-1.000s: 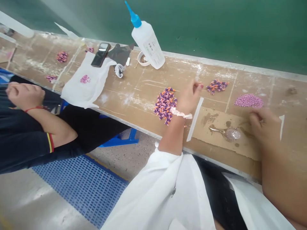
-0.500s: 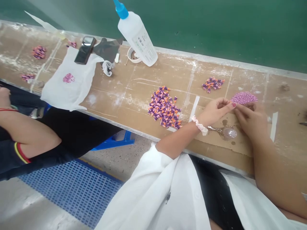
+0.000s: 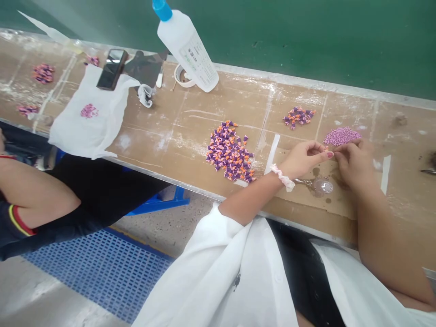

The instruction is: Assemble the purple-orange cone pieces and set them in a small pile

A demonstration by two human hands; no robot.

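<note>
A: Risks first, by size. Table (image 3: 153,131)?
B: Extends to either side of both hands. Judgement: loose pieces could drop off its near edge if an arm sweeps sideways.
A: Cardboard sheet (image 3: 342,200)?
B: Beneath both hands. A clear puddle (image 3: 322,186) lies on it, nearer the body than the fingertips; a lowered wrist could smear it.
A: Pile of purple pieces (image 3: 228,154)?
B: Left of the left hand (image 3: 303,159), near its wrist. Likeliest to scatter, if the forearm catches it.
A: Hands?
B: Right hand (image 3: 357,167): fingertips drawn together; cannot tell whether anything is held. Pink bits (image 3: 342,135) lie just beyond it, easily brushed apart. Left grasps a small orange piece (image 3: 326,148) between thumb and finger; a loose pinch could drop it.
A: Containers?
B: Bottle (image 3: 192,54), beyond and well left of the left hand: translucent, fill level unreadable. Tape roll (image 3: 176,78) beside it: something small in the ring, unidentified.
</note>
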